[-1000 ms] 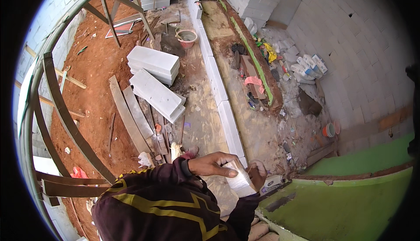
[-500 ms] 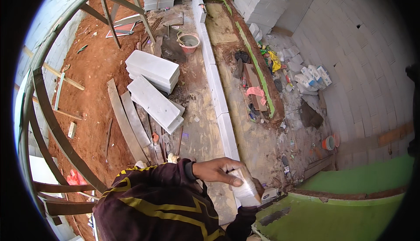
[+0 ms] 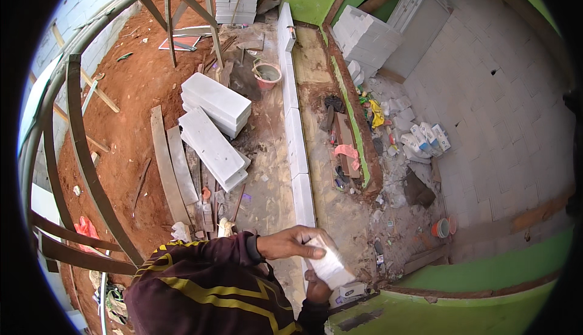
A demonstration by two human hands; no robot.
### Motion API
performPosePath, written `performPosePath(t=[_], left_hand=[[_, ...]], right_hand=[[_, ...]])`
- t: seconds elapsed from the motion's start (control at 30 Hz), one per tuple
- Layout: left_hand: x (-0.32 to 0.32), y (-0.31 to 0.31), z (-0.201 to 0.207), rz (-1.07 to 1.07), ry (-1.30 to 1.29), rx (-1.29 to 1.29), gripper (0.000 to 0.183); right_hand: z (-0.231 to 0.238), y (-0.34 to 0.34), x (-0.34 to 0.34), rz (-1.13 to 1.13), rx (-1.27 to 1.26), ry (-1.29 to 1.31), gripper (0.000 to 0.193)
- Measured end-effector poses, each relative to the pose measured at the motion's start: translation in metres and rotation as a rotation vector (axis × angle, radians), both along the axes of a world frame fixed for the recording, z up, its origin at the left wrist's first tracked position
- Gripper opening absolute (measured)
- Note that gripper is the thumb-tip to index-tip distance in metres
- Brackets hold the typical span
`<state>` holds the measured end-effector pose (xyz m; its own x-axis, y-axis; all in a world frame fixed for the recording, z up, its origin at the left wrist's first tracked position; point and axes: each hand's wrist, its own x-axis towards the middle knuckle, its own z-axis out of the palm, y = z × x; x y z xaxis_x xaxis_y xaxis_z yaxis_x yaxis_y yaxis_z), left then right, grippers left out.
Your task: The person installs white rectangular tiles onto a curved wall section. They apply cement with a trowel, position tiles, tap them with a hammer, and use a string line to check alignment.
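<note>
There's the green wall [image 3: 449, 315], then the white block row [image 3: 296, 143]; by its near end, the left hand [image 3: 284, 245] grasps, and the right hand [image 3: 317, 290], its grip too hidden to judge, meets a white piece [image 3: 331, 268] slanting lengthwise, far left to near right.

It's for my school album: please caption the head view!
Left hand and right hand hold a white piece near a row of white blocks.

1. Building site: bare red earth [image 3: 127, 153] lies at nine o'clock.
2. A low course of pale blocks [image 3: 297, 140] runs from twelve o'clock toward six.
3. Stacked blocks [image 3: 367, 38] stand at one o'clock.
4. A bare block wall [image 3: 498, 128] rises at three o'clock.
</note>
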<state>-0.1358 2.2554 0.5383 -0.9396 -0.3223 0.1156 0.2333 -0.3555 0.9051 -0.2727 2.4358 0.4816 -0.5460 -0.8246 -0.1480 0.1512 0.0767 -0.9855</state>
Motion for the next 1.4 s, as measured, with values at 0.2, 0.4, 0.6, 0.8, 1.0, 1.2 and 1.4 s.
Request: performPosePath(t=[0.2, 0.4, 0.6, 0.8, 1.0, 1.2, 1.4], left_hand=[[0.03, 0.021, 0.018, 0.097, -0.435, -0.967, 0.033], [0.012, 0.099, 0.028, -0.164, 0.045, -0.088, 0.043], [0.022, 0.101, 0.018, -0.055, -0.213, -0.984, 0.047], [0.003, 0.156, 0.012, -0.317, 0.034, -0.028, 0.041], [-0.006, 0.133, 0.016, -0.247, -0.092, -0.925, 0.029], [-0.012, 0.156, 0.034, -0.428, -0.152, -0.133, 0.029], [-0.034, 0.115, 0.08, -0.734, 0.115, -0.563, 0.033]], right_hand=[[0.058, 0.079, -0.007, 0.194, 0.071, 0.518, 0.01], [0.039, 0.097, 0.033, -0.007, -0.081, 0.177, 0.017], [0.052, 0.186, 0.013, -0.142, -0.108, 0.672, 0.019], [0.041, 0.164, 0.057, -0.273, -0.107, 0.686, 0.016], [0.06, 0.24, 0.05, -0.127, 0.056, 0.571, 0.014], [0.04, 0.191, 0.073, -0.383, -0.383, -0.137, 0.014], [0.001, 0.233, 0.054, -0.676, -0.117, 0.038, 0.011]])
